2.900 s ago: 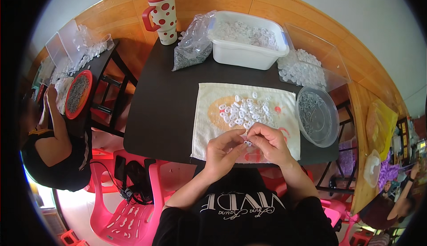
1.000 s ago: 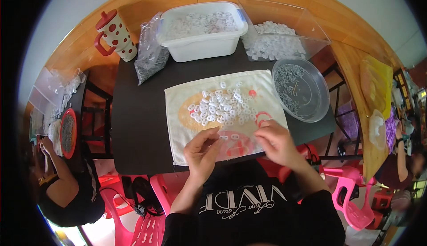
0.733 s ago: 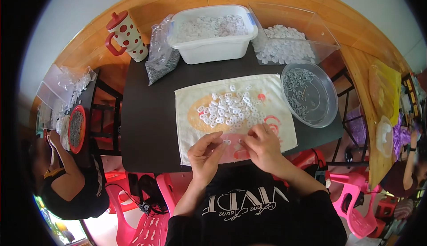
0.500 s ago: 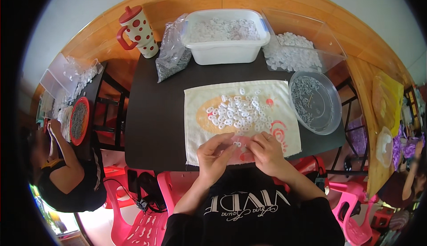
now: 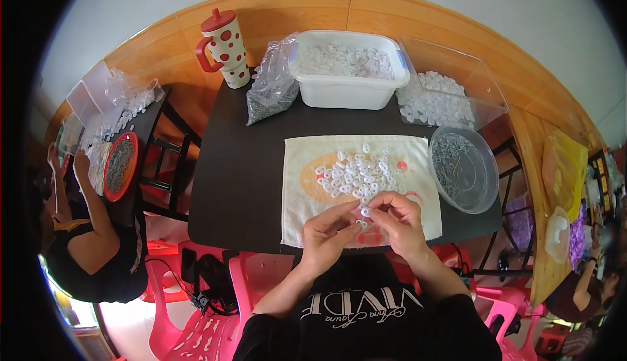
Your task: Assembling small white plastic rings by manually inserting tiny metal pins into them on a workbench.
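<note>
Both my hands meet over the near edge of a cream towel (image 5: 297, 220), fingertips close together. My right hand (image 5: 401, 224) pinches a small white plastic piece (image 5: 365, 211) between thumb and index finger. Just below it, my left hand (image 5: 326, 235) is closed at the fingertips around another small white piece (image 5: 361, 223), partly hidden by the thumb. Beyond my fingers lies a loose pile of white two-holed plastic pieces (image 5: 356, 175) on the towel. To the right, a clear round tub (image 5: 480, 188) contains thin grey parts too small to make out.
A white tub (image 5: 346, 93) of translucent pieces stands at the back, beside a clear box (image 5: 483, 93) holding white discs. Left of them are a bag of grey bits (image 5: 271, 93) and a spotted tumbler (image 5: 232, 54). A co-worker (image 5: 91, 243) sits left, near a red tray (image 5: 134, 165).
My right hand has turned and lifted slightly, and a white piece now shows in its pinch. My left hand keeps its piece near the towel. The whole view has shifted a little.
</note>
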Demonstrator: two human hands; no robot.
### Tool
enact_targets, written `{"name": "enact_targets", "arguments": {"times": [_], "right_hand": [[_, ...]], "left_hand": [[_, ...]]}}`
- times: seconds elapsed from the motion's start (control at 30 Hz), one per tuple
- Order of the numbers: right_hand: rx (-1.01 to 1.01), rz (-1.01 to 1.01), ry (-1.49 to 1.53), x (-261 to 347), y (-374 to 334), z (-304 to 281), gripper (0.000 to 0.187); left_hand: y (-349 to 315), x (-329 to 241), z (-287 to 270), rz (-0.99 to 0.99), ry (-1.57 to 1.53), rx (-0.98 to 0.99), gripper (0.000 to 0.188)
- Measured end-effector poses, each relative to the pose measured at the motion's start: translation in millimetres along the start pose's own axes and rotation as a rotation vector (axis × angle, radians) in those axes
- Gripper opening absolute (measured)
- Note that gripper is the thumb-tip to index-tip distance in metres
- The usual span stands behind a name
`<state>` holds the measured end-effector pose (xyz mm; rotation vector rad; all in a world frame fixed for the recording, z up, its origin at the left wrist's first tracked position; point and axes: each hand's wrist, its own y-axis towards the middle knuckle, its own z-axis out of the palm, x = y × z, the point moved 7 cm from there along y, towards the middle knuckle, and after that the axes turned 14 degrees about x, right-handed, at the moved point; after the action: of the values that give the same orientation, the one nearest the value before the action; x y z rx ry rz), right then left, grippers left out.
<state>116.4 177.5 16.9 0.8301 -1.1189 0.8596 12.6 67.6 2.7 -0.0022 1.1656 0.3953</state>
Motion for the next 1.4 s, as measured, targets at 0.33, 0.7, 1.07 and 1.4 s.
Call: {"name": "enact_targets", "arguments": {"times": [0.33,0.7,1.07,1.4], "right_hand": [[0.019,-0.066,-0.011,14,2,11,0.009],[0.026,-0.085,-0.053,14,-1,14,0.011],[0.115,-0.088,-0.227,13,-11,16,0.018],[0.197,-0.333,-0.553,31,-17,24,0.028]], "left_hand": [[-2,-6,4,0.022,-0.011,0.013,0.043],[-8,-7,2,0.062,0.085,0.005,0.041],[-14,-12,6,0.090,0.172,-0.012,0.040],[-19,-8,10,0.072,0.223,-0.033,0.033]]}}
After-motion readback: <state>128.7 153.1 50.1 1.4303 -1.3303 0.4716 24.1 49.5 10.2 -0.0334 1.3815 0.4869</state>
